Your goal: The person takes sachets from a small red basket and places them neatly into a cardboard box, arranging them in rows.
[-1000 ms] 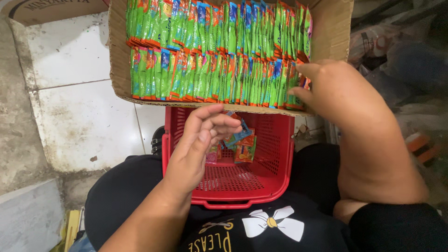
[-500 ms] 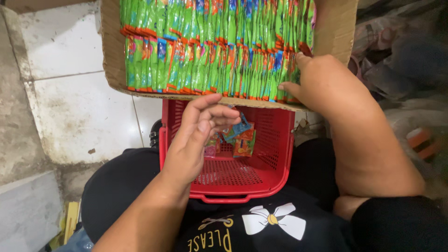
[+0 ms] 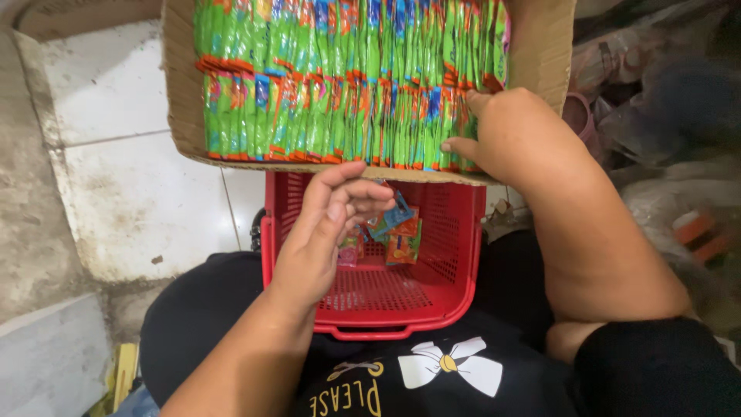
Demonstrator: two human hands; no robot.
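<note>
Item: sachets (image 3: 347,85), green with orange and blue print, packed upright in two tight rows inside a cardboard box (image 3: 540,46). I logged both rows as close to full; I judged the unpacking barely begun, nearly all of it left.

Item: red basket (image 3: 455,262), just below the box, on the lap. It held only a few loose packets (image 3: 397,232) near its far wall.

Right hand (image 3: 517,131): fingertips pressed into the near row at its right end, thumb at the box's front edge. I could not tell whether it had pinched a sachet.

Left hand (image 3: 328,232): over the basket, fingers curled loosely, palm half open, holding nothing I could see.
</note>
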